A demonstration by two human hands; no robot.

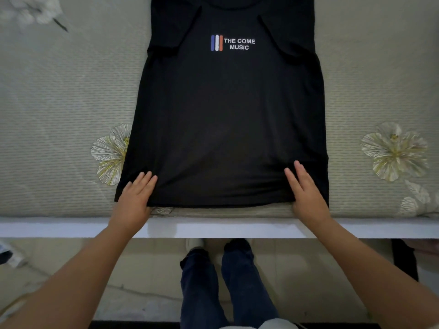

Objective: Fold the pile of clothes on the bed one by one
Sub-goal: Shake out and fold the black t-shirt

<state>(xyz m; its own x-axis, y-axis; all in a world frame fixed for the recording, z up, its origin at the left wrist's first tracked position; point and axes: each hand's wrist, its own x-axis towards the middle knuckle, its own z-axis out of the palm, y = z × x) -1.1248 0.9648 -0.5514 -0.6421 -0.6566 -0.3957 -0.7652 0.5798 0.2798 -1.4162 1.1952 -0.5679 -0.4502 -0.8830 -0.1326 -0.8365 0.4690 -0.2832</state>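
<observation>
A black T-shirt [225,119] lies flat on the bed with its hem toward me and both sleeves folded inward over the chest. White letters and three coloured bars are printed near its top. My left hand [134,198] rests on the hem's left corner with fingers straight. My right hand [306,193] rests on the hem's right corner, fingers straight too. The thumbs of both hands are hidden at the hem, so I cannot see whether they reach under the cloth.
The bed [59,103] has a grey-green ribbed cover with printed flowers [394,153]. Its white front edge [213,227] runs across below the shirt. Beneath it are the floor and my legs in dark jeans [223,281].
</observation>
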